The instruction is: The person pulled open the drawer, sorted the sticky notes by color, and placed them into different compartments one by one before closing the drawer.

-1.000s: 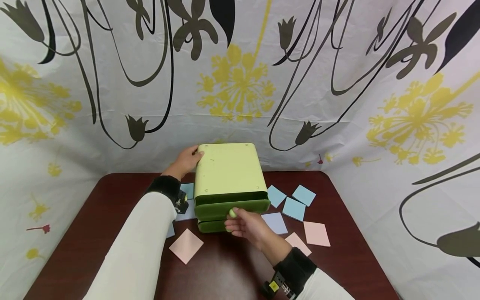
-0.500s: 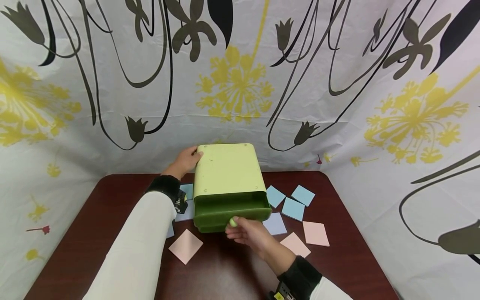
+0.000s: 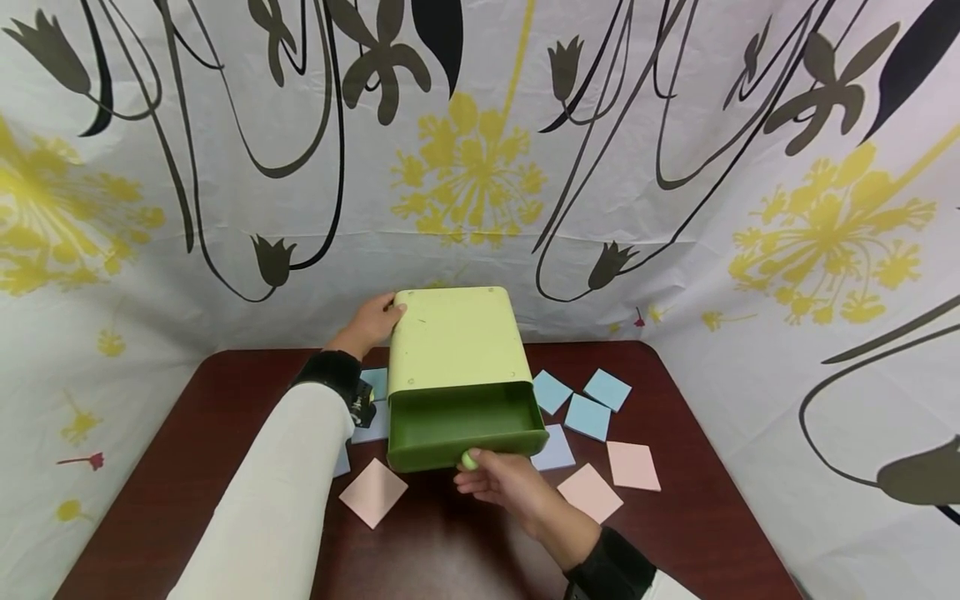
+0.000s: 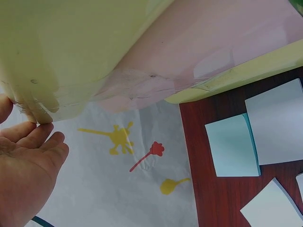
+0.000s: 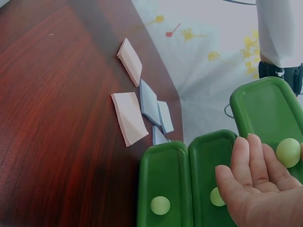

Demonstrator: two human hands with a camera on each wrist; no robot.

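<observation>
A small drawer cabinet [image 3: 457,337] with a pale yellow-green shell stands at the back of the table. Its green top drawer [image 3: 465,412] is pulled partway out, the green inside showing. My left hand [image 3: 369,323] grips the shell's back left edge, the thumb on top; in the left wrist view its fingers [image 4: 35,135] curl at that edge. Thumb and fingers of my right hand [image 3: 506,483] pinch the round light green knob [image 5: 287,152] on the top drawer. Two lower drawers, one a green front [image 5: 163,179] with its own knob [image 5: 160,205], show in the right wrist view.
Light blue sticky note pads [image 3: 587,417] and pink ones [image 3: 633,466] lie right of the cabinet. Another pink pad [image 3: 373,492] and bluish pads [image 3: 372,422] lie to its left. A flower-patterned cloth [image 3: 480,250] hangs behind the dark red table [image 3: 420,550].
The top drawer has come out further toward me, with my right hand on its knob moving back and slightly down. My left hand has stayed at the cabinet's back left edge.
</observation>
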